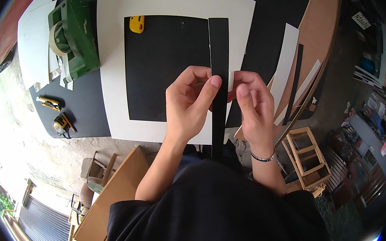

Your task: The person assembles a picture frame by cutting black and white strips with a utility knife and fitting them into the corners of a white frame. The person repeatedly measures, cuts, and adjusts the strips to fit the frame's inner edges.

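Upright in front of me stands a long black strip [221,44], its lower end reaching toward my shirt. My left hand [191,97] grips it from the left, thumb on its face and fingers behind. At its right edge is my right hand [253,97], fingers curled in against it and thumb bent. A narrow pale sliver [231,80] shows between those fingers and the strip; I cannot tell what it is. Beneath my hands lies a white board frame [114,72] with a rectangular cutout. A small yellow tool [137,24] rests inside the cutout, near its top left corner.
On the black table [258,32] stands a green tape dispenser [78,38], with white sheets [32,42] beside it. Yellow-and-black hand tools [49,103] lie at the left. Loose white strips [284,62] and a brown board [317,13] are at right. Wooden frames [307,154] stand below.
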The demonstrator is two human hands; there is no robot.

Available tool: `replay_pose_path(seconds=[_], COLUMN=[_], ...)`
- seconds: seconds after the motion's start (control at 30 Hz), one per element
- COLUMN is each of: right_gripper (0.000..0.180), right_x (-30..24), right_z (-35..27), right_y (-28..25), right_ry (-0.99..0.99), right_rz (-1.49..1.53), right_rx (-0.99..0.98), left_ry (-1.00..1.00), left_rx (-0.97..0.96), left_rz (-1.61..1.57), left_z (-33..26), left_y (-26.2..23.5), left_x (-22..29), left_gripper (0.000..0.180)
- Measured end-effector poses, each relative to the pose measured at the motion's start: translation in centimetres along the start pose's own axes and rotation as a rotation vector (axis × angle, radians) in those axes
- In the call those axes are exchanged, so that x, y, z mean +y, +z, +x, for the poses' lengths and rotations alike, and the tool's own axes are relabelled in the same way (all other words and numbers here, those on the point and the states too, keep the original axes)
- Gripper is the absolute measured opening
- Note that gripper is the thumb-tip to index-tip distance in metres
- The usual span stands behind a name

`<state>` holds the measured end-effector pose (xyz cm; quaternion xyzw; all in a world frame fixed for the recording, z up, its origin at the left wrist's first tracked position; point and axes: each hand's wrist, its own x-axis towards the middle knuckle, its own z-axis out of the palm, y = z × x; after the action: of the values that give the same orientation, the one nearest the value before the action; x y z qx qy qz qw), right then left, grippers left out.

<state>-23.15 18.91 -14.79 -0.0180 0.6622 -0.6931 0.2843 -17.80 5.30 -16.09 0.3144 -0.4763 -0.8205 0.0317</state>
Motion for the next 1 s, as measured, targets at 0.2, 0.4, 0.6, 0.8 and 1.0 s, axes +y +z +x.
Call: replay_pose_path(seconds=[0.2, 0.4, 0.6, 0.8, 1.0], right_gripper=[0.019, 0.019, 0.034, 0.021, 0.037], right_x=[0.5, 1.8, 2.0, 2.4, 4.5], right_z=[0.4, 0.0, 1.2, 1.7, 0.7], right_y=[0.1, 0.7, -0.2, 0.7, -0.3], right_ry=[0.088, 0.222, 0.175, 0.223, 0.344], right_rz=[0.159, 0.450, 0.495, 0.412, 0.631], right_rx=[-0.016, -0.015, -0.062, -0.083, -0.057], left_ry=[-0.016, -0.027, -0.033, -0.009, -0.025], left_rx=[-0.087, -0.097, -0.051, -0.103, 0.040], left_rz=[-0.030, -0.165, -0.108, -0.066, -0.177], left_z=[-0.1, 0.0, 0.0, 0.1, 1.0], left_y=[-0.8, -1.3, -1.6, -1.9, -2.1], left_x=[-1.0, -2.3, -2.2, -2.3, -2.2], left_gripper=[0.015, 0.014, 0.014, 0.014, 0.013])
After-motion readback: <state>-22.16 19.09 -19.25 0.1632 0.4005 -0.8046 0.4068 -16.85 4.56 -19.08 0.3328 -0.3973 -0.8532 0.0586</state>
